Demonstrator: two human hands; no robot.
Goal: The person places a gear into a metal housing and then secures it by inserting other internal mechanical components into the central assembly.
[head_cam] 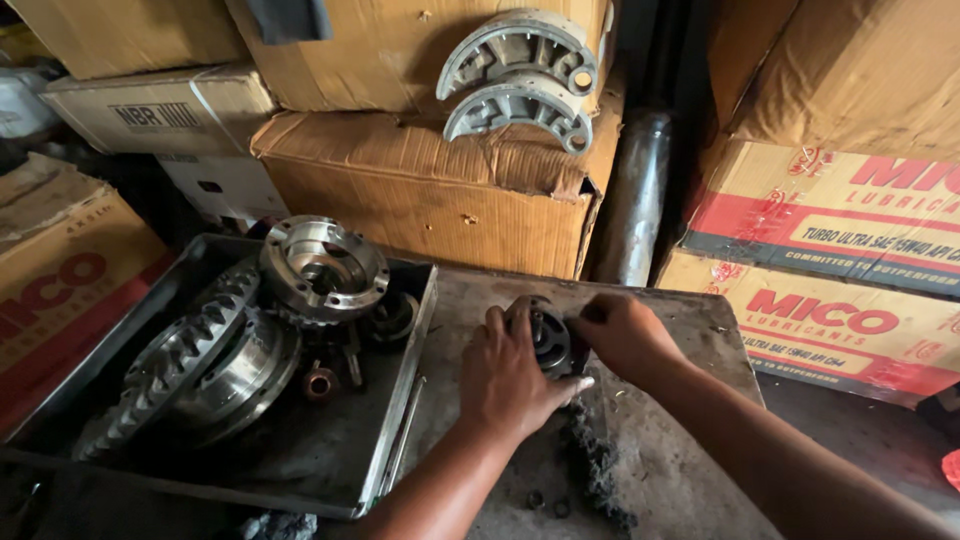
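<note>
My left hand [508, 375] and my right hand [625, 335] both grip a small dark round gear part [550, 340] held just above a greasy metal work surface [690, 470]. The left hand wraps its left side, the right hand pinches its right side. To the left sits a shallow metal tray [330, 470] with a large toothed ring gear [190, 355], a shiny round differential housing [322, 265], a small dark gear [393, 318] and a small copper-coloured bush [320, 383].
Stacked cardboard boxes [440, 195] stand behind, with two curved brake shoes [520, 75] leaning on them. More printed boxes [840, 250] are at the right and at the left [60, 280]. A dark metal pipe [635, 195] stands between. A clump of black grease [595, 465] lies on the surface.
</note>
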